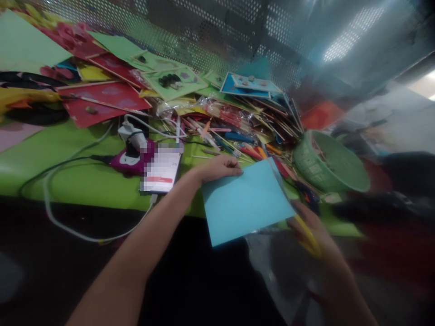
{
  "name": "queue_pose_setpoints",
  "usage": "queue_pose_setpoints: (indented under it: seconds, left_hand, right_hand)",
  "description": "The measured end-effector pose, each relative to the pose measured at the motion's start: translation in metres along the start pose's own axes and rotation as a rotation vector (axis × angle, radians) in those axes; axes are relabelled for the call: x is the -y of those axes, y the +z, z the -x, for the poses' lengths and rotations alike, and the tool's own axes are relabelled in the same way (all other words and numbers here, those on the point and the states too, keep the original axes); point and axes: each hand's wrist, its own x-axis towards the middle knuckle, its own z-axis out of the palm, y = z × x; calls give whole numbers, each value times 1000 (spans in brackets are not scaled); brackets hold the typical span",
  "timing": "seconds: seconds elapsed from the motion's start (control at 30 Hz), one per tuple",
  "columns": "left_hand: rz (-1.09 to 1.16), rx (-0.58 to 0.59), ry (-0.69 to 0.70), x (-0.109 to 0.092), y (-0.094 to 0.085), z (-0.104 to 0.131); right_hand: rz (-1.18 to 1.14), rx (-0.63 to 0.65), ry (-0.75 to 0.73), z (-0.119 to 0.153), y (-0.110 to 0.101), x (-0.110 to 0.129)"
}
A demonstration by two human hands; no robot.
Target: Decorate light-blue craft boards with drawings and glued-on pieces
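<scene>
A light blue sheet of paper [244, 203] is held up at the front edge of the green table. My left hand [222, 167] pinches its upper left edge, fingers closed on top. By the sheet's right corner, my right hand [306, 222] is wrapped round yellow-handled scissors [307, 237]. Motion blurs this hand, and the scissors' blades are hard to make out along the paper's right edge. Left of my left hand lies a phone [161, 170] with a lit screen and a cable plugged in.
A purple power socket [131, 158] with a white plug and looping cables sits on the green table [78, 181]. Behind the paper, pens, sticks and decorated cards [175, 83] are piled against a perforated metal panel [204, 27]. A green basket [329, 160] stands at the right.
</scene>
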Motion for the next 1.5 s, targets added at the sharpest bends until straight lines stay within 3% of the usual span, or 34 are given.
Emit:
queue_pose_setpoints:
  seconds: [0.4,0.6,1.2,1.5]
  left_hand:
    - [-8,-1,12,1,0,-1]
    - [-7,19,-6,-1,0,-1]
    - [-51,79,-14,-4,2,-1]
    - [-24,66,-13,-2,2,-3]
  right_hand:
    - [65,-12,-72,-6,-4,-9]
    - [34,-28,-34,-7,-1,-12]
    - [191,19,-195,-20,-6,-41]
    - [135,-2,-153,-26,-1,-39]
